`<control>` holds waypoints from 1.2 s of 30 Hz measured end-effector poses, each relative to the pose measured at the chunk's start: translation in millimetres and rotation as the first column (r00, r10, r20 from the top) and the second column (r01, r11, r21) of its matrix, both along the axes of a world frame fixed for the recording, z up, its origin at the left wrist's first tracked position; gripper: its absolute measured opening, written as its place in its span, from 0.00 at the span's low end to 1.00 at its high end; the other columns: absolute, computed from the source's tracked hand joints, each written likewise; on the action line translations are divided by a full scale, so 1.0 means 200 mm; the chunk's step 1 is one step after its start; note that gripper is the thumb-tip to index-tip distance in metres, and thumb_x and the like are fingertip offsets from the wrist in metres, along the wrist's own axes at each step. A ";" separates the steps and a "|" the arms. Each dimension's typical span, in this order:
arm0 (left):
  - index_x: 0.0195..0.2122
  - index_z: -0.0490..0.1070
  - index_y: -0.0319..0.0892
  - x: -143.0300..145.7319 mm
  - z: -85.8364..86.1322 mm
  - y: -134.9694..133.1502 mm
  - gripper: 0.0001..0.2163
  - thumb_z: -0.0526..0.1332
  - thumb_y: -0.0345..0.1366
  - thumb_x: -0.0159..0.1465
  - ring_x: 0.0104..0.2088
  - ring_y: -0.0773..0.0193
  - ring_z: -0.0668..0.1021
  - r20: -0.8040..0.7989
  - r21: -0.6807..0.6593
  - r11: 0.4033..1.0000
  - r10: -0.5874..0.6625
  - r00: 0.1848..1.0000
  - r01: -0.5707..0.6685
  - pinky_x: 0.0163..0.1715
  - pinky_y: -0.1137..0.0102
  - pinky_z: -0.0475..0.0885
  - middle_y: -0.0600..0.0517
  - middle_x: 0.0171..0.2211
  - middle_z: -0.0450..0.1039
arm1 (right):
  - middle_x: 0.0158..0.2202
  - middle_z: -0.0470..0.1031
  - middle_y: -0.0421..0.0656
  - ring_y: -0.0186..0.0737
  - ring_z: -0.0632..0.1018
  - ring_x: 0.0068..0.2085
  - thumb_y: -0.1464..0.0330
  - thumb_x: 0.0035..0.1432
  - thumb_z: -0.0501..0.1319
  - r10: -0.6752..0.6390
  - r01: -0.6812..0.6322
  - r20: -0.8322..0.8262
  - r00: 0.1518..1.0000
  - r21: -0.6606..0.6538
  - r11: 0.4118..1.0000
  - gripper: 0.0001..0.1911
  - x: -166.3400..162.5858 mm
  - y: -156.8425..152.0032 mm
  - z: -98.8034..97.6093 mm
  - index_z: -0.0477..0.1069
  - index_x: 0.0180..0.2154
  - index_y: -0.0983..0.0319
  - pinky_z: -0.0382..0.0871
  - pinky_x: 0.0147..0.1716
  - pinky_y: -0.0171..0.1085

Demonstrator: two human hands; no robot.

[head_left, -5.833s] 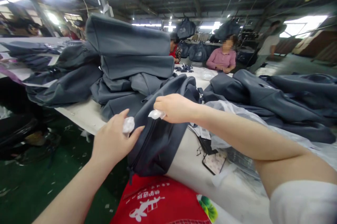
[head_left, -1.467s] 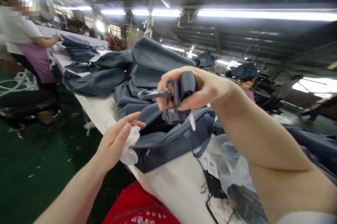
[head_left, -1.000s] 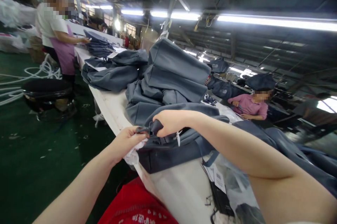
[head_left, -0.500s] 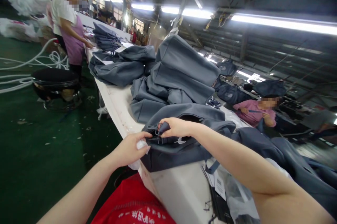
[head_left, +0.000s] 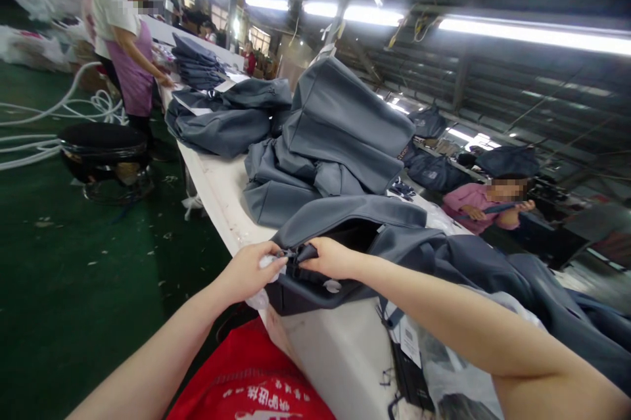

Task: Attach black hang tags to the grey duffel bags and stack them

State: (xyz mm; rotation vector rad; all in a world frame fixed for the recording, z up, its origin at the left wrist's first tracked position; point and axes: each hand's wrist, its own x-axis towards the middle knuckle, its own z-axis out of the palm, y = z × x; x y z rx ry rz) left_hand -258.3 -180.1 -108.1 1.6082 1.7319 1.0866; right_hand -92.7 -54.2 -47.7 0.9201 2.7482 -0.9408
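Observation:
A grey-blue bag (head_left: 355,208) lies on the white table with its top opening agape. My left hand (head_left: 249,270) is closed at the near-left end of that opening, thumb and fingers pinching the zip end. Crumpled white plastic (head_left: 269,262) is tucked in the same hand. Closed over the opening, my right hand (head_left: 331,258) grips a dark folded strap (head_left: 307,253), close to the left fingertips. A small whitish piece (head_left: 333,286) shows inside the bag below the right hand. Exactly what meets between the fingertips is too small to make out.
More grey-blue bags (head_left: 350,124) are heaped further along the table (head_left: 217,186). Hang tags (head_left: 410,344) and clear plastic (head_left: 446,357) lie at the near right. A black stool (head_left: 102,144) stands left. One person works at the far left, another at the right.
My left hand has shifted slightly up and right, and its fingers have closed on the end of the opening. My right hand has lowered slightly with the strap. The bag's opening gapes wider.

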 end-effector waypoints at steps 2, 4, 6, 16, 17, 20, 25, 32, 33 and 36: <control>0.36 0.73 0.45 0.01 0.01 0.01 0.12 0.53 0.45 0.65 0.38 0.59 0.77 -0.048 0.035 0.999 0.021 0.999 -0.019 0.40 0.68 0.67 0.53 0.34 0.77 | 0.40 0.79 0.46 0.43 0.78 0.41 0.73 0.51 0.63 0.057 -0.060 0.038 0.998 0.090 0.994 0.13 -0.01 0.02 0.03 0.75 0.41 0.65 0.69 0.43 0.36; 0.35 0.73 0.45 0.02 0.01 0.02 0.13 0.51 0.44 0.66 0.38 0.58 0.77 -0.137 0.062 0.997 0.057 0.989 -0.049 0.40 0.66 0.66 0.51 0.34 0.77 | 0.42 0.79 0.46 0.44 0.78 0.43 0.73 0.49 0.63 0.085 -0.094 0.056 0.995 0.172 0.981 0.15 -0.02 0.01 0.04 0.75 0.42 0.64 0.69 0.42 0.36; 0.34 0.73 0.43 0.02 0.01 0.03 0.15 0.50 0.43 0.66 0.37 0.56 0.77 -0.176 0.069 0.993 0.111 0.978 -0.101 0.39 0.65 0.66 0.49 0.34 0.77 | 0.43 0.79 0.46 0.46 0.78 0.43 0.68 0.48 0.66 0.112 -0.121 0.052 0.992 0.230 0.966 0.17 -0.02 -0.01 0.05 0.75 0.43 0.63 0.69 0.42 0.35; 0.21 0.69 0.39 0.00 -0.06 0.07 0.18 0.63 0.52 0.48 0.16 0.68 0.68 0.611 -0.269 0.949 0.302 0.731 -0.168 0.18 0.72 0.62 0.54 0.15 0.66 | 0.41 0.78 0.49 0.44 0.78 0.43 0.68 0.65 0.53 0.284 -0.334 0.179 0.942 0.585 0.739 0.13 -0.06 -0.08 0.04 0.73 0.46 0.64 0.65 0.43 0.38; 0.20 0.69 0.39 0.00 -0.06 0.07 0.19 0.63 0.52 0.47 0.15 0.68 0.67 0.618 -0.271 0.949 0.301 0.726 -0.162 0.17 0.73 0.61 0.54 0.14 0.65 | 0.42 0.78 0.49 0.44 0.78 0.43 0.69 0.64 0.53 0.319 -0.363 0.183 0.930 0.587 0.724 0.13 -0.06 -0.08 0.03 0.72 0.46 0.64 0.66 0.43 0.38; 0.19 0.67 0.39 0.00 -0.05 0.07 0.20 0.62 0.54 0.46 0.14 0.70 0.65 0.645 -0.271 0.951 0.294 0.706 -0.149 0.16 0.74 0.59 0.55 0.13 0.64 | 0.41 0.78 0.49 0.46 0.78 0.42 0.66 0.62 0.54 0.356 -0.394 0.187 0.916 0.592 0.703 0.13 -0.08 -0.09 0.01 0.73 0.43 0.65 0.66 0.42 0.39; 0.19 0.67 0.40 0.01 -0.05 0.06 0.19 0.62 0.53 0.47 0.15 0.69 0.66 0.612 -0.263 0.949 0.302 0.731 -0.173 0.16 0.74 0.60 0.55 0.13 0.64 | 0.39 0.79 0.50 0.46 0.78 0.40 0.61 0.64 0.52 0.409 -0.458 0.222 0.885 0.566 0.685 0.17 -0.10 -0.14 -0.02 0.74 0.40 0.65 0.67 0.41 0.39; 0.21 0.71 0.42 -0.07 -0.15 0.04 0.18 0.59 0.53 0.53 0.23 0.62 0.73 0.415 -0.209 0.935 0.350 0.840 -0.287 0.24 0.70 0.66 0.52 0.19 0.69 | 0.35 0.79 0.50 0.45 0.79 0.37 0.65 0.67 0.49 0.323 -0.422 0.273 0.906 0.611 0.669 0.18 -0.16 -0.15 -0.08 0.76 0.35 0.66 0.68 0.37 0.38; 0.23 0.72 0.42 -0.11 -0.18 0.04 0.17 0.59 0.52 0.54 0.26 0.60 0.73 0.367 -0.182 0.921 0.389 0.845 -0.345 0.27 0.70 0.66 0.52 0.22 0.71 | 0.35 0.79 0.50 0.46 0.79 0.37 0.66 0.68 0.49 0.339 -0.442 0.285 0.897 0.609 0.658 0.19 -0.17 -0.15 -0.08 0.75 0.35 0.66 0.68 0.37 0.39; 0.25 0.72 0.44 -0.20 -0.28 -0.01 0.12 0.59 0.47 0.54 0.32 0.58 0.74 0.264 -0.135 0.868 0.496 0.827 -0.477 0.33 0.68 0.66 0.51 0.26 0.73 | 0.36 0.79 0.50 0.46 0.79 0.38 0.64 0.69 0.48 0.373 -0.479 0.301 0.878 0.591 0.649 0.19 -0.19 -0.12 -0.08 0.75 0.37 0.66 0.68 0.39 0.40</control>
